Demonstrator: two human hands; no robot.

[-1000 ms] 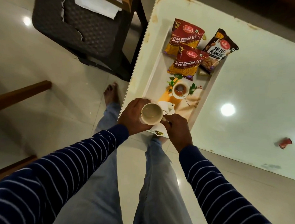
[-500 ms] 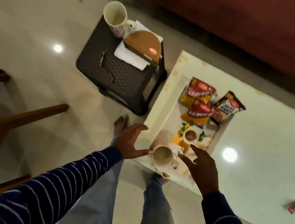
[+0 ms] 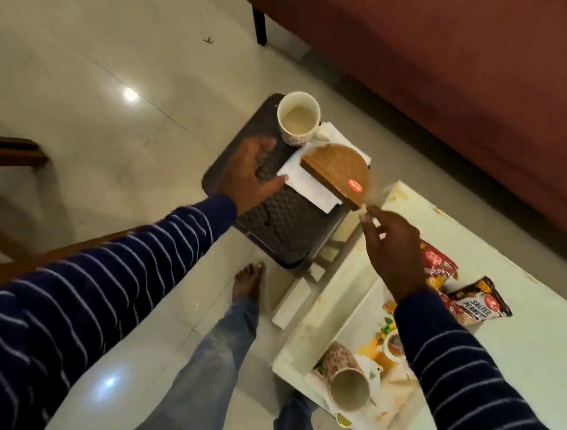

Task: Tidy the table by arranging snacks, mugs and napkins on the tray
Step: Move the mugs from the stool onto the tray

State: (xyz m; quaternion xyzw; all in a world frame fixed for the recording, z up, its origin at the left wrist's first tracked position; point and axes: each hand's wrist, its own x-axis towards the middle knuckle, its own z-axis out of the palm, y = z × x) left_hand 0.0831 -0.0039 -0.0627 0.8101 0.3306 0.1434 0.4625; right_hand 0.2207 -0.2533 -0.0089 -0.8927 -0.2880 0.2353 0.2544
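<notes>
Two hands are reaching from my head view toward the dark plastic stool [image 3: 286, 221] at twelve o'clock: left hand [image 3: 250, 176] spread and empty beside the white napkins [image 3: 303, 182], right hand [image 3: 391, 243] loosely released near the brown wooden holder [image 3: 340, 173]. Next I'm judging a napkin grab for the white printed tray [image 3: 361, 314] at five o'clock.

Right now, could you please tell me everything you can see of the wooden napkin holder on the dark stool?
The wooden napkin holder is a brown half-round piece with a finely textured face and a small red oval sticker near its lower corner. It lies tilted on white napkins on the dark plastic stool, just below a cream mug. The right hand reaches for its near corner; contact is unclear. The left hand is at the napkins' edge.
</notes>
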